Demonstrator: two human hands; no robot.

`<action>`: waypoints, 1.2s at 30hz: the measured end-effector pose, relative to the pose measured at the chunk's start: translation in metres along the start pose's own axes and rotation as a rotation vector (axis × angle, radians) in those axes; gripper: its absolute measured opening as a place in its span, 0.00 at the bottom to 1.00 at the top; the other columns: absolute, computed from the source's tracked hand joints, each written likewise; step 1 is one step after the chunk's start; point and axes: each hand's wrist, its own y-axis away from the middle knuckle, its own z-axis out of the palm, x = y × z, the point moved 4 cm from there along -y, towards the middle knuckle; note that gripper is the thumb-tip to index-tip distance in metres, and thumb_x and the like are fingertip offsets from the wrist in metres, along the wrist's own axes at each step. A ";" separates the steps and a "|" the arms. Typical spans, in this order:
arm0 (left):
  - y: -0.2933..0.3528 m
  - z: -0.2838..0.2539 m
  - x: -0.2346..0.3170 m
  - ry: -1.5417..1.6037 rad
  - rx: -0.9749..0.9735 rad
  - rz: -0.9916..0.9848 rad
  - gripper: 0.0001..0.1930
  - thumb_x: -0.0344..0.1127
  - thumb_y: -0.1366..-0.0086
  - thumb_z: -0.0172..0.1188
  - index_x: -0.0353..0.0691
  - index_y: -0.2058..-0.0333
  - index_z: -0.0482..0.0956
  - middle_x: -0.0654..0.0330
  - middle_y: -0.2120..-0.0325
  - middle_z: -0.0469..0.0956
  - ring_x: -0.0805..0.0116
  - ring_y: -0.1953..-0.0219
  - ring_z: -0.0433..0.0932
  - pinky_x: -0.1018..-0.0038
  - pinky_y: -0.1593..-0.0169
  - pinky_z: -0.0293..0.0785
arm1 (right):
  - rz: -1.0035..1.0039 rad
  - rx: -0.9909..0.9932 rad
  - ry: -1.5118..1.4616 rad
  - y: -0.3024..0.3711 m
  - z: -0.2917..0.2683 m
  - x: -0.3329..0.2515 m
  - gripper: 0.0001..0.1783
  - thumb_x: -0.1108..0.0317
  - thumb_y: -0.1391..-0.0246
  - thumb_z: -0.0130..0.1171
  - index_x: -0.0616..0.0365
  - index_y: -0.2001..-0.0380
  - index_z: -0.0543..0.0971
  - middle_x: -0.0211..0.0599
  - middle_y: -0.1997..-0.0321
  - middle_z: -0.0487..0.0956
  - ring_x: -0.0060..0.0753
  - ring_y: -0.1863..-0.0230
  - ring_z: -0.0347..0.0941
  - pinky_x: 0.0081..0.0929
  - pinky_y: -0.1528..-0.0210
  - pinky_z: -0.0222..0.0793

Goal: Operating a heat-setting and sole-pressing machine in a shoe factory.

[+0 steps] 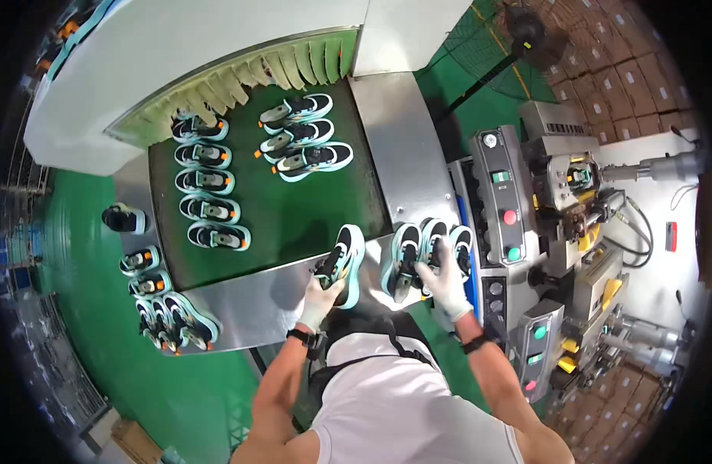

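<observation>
My left hand (pixel 322 298), in a white glove, grips a black sneaker (pixel 345 263) with a pale aqua sole by its heel end, above the front metal edge of the table. At the right corner, my gloved right hand (pixel 446 284) has its thumb and fingers around the heel part of a sneaker (pixel 431 238) in the middle of a close row. Another sneaker (pixel 405 251) stands on its left and one more sneaker (pixel 462 246) on its right, partly hidden by the fingers.
A green conveyor belt (pixel 302 220) runs under a strip curtain (pixel 255 71), carrying two columns of sneakers (pixel 206 182). More sneakers (pixel 178 321) line the left metal ledge. Machines with a button panel (pixel 504 197) stand close on the right. A fan (pixel 524 35) and stacked cartons (pixel 619 77) are behind.
</observation>
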 end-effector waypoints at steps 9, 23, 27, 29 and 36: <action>-0.045 -0.065 0.069 -0.240 -0.068 0.093 0.21 0.44 0.41 0.71 0.29 0.61 0.77 0.57 0.67 0.81 0.69 0.65 0.78 0.68 0.58 0.76 | 0.629 0.280 -0.254 -0.009 0.086 0.013 0.45 0.54 0.56 0.74 0.69 0.39 0.70 0.54 0.46 0.80 0.43 0.45 0.78 0.33 0.40 0.71; 0.224 0.275 0.142 -0.776 -1.607 0.568 0.21 0.30 0.36 0.64 0.29 0.45 0.75 0.56 0.55 0.80 0.68 0.56 0.77 0.70 0.50 0.74 | 0.780 1.583 -0.881 0.421 -0.064 -0.023 0.42 0.54 0.52 0.75 0.69 0.40 0.72 0.48 0.45 0.78 0.34 0.44 0.74 0.31 0.39 0.69; 0.398 0.318 0.048 -0.666 -2.096 0.587 0.23 0.29 0.37 0.65 0.30 0.44 0.73 0.56 0.52 0.78 0.67 0.52 0.75 0.69 0.45 0.72 | 1.081 2.132 -0.489 0.634 -0.022 -0.071 0.38 0.55 0.53 0.74 0.71 0.45 0.76 0.47 0.48 0.81 0.33 0.48 0.78 0.30 0.43 0.72; 0.511 0.311 0.020 -0.579 -2.253 0.584 0.23 0.29 0.37 0.66 0.31 0.45 0.73 0.57 0.54 0.79 0.68 0.54 0.76 0.70 0.47 0.73 | 1.099 2.436 -0.186 0.723 0.002 -0.116 0.33 0.61 0.53 0.73 0.70 0.47 0.77 0.48 0.48 0.81 0.34 0.46 0.77 0.29 0.43 0.72; 0.818 0.348 -0.109 -0.189 -2.491 1.179 0.38 0.38 0.40 0.69 0.22 0.38 0.63 0.34 0.49 0.77 0.39 0.49 0.79 0.58 0.44 0.74 | 1.779 2.510 0.179 0.977 0.045 -0.129 0.46 0.61 0.55 0.72 0.74 0.37 0.63 0.67 0.44 0.76 0.58 0.42 0.75 0.39 0.40 0.72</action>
